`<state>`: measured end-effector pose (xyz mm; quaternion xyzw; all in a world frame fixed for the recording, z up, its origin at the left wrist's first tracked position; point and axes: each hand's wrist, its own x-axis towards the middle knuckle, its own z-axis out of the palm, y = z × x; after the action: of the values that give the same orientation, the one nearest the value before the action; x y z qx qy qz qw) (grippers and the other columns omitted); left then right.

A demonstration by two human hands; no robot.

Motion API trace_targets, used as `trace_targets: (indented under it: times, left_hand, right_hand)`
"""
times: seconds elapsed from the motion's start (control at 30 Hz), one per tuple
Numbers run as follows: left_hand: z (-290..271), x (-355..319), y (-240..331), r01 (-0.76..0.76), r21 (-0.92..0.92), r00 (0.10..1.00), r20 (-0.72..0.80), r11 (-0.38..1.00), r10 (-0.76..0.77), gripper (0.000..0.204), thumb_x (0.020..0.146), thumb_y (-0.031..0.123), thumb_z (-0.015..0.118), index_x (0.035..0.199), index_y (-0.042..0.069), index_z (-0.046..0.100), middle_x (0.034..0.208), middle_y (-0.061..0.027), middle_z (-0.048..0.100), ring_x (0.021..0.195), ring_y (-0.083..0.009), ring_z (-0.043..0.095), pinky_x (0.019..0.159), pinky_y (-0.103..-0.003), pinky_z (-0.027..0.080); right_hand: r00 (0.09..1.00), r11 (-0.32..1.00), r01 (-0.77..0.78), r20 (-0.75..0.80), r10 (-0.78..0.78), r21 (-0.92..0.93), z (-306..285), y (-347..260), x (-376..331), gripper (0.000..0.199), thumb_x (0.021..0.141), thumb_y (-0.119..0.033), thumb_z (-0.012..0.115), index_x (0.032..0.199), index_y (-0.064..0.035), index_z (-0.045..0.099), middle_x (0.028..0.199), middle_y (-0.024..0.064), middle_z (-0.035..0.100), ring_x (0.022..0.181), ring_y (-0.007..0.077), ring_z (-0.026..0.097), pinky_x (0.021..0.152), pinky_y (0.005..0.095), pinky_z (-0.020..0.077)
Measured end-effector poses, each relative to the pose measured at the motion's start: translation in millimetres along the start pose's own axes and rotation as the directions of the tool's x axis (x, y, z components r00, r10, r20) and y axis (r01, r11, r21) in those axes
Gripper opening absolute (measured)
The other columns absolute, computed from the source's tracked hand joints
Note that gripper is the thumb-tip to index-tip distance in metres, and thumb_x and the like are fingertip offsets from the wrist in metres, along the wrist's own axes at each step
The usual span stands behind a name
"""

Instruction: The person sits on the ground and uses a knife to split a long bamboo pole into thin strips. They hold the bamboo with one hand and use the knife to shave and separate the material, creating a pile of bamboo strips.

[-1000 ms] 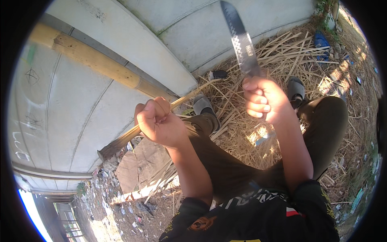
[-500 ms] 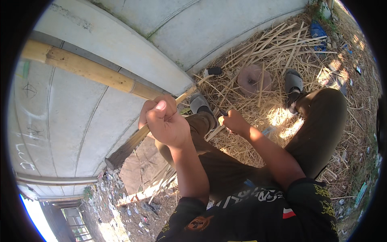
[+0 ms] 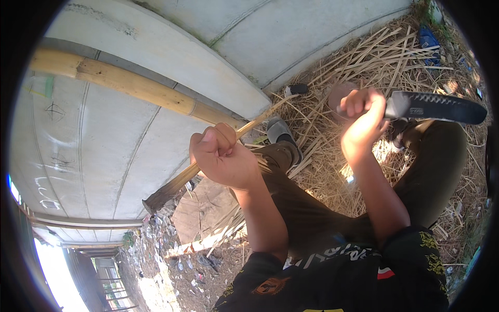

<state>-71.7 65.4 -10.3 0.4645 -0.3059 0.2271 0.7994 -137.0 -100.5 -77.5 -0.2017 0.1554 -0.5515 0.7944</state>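
My left hand is closed in a fist around a long split bamboo strip. The strip slants from a wide, dark, weathered end at the lower left to a thin, pale end near my shoe. My right hand, slightly blurred, grips the handle of a machete. Its broad black blade points right, with a row of notches along the upper edge. The blade is raised over my right knee, apart from the bamboo strip. The fingers of both hands hide the parts they hold.
Many pale bamboo strips and shavings cover the ground. A round pinkish block lies partly behind my right hand. A thick bamboo pole runs along the grey panel wall. A brown board and scattered litter lie at lower left.
My right hand has come up and to the right from beside my knee, and the machete blade now shows fully. My left hand still holds the bamboo strip; the view has shifted slightly.
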Motion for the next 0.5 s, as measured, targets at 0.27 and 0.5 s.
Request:
trace_targets:
  times: [0.27, 0.5]
  left_hand:
    - [15.2, -6.6, -1.3, 0.142, 0.018, 0.987, 0.067, 0.990, -0.143, 0.034, 0.085, 0.011, 0.043, 0.064, 0.014, 0.016, 0.051, 0.0006, 0.015, 0.048, -0.0102, 0.013, 0.048, -0.030, 0.014]
    - [1.3, -0.6, 3.5, 0.070, 0.021, 0.997, 0.023, 0.997, -0.071, 0.033, 0.087, 0.013, 0.043, 0.064, 0.013, 0.020, 0.052, 0.0006, 0.017, 0.046, -0.0109, 0.015, 0.047, -0.029, 0.016]
  right_hand:
    - [0.433, 0.033, -0.343, -0.127, 0.892, -0.939, -86.6, 64.0, -10.1, 0.024, 0.080, -0.020, 0.062, 0.065, -0.0037, 0.053, 0.053, 0.0042, 0.047, 0.034, 0.0150, 0.037, 0.035, 0.0325, 0.0282]
    - [0.795, 0.790, -0.391, 0.259, 0.548, -0.472, 14.2, -56.7, 21.8, 0.034, 0.084, -0.016, 0.062, 0.060, -0.0149, 0.038, 0.048, -0.0041, 0.038, 0.037, 0.0073, 0.034, 0.038, 0.0259, 0.0277]
